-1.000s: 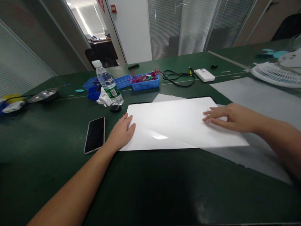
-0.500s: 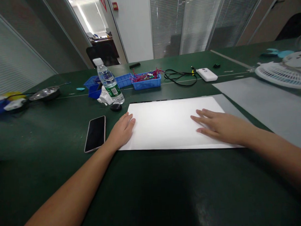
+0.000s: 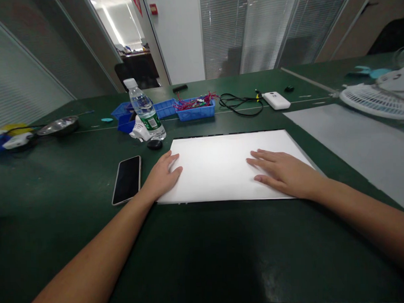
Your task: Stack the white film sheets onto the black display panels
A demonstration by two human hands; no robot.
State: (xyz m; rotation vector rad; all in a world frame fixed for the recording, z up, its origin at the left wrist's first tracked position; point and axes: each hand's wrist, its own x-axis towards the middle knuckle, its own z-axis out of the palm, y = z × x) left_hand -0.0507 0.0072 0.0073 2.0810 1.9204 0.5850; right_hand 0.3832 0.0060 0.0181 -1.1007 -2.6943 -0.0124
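A large white sheet (image 3: 219, 164) lies flat on the green table (image 3: 192, 249) in front of me. My left hand (image 3: 161, 176) rests open on the sheet's left edge, fingers stretched flat. My right hand (image 3: 282, 173) lies open on the right part of the sheet, palm down, fingers spread and pointing left. Neither hand holds anything. A black phone (image 3: 127, 179) lies face up just left of my left hand.
Behind the sheet stand a water bottle (image 3: 145, 110), a black cap (image 3: 154, 144), blue bins (image 3: 194, 108) with red wires, a black cable (image 3: 240, 103) and a white power bank (image 3: 276, 100). A grey sheet (image 3: 357, 141) and a white fan (image 3: 375, 99) lie at the right. A metal dish (image 3: 58, 126) sits far left.
The sheet's lifted right part has been laid down flat. My right hand slid leftward across the sheet. My left hand stayed at the left edge.
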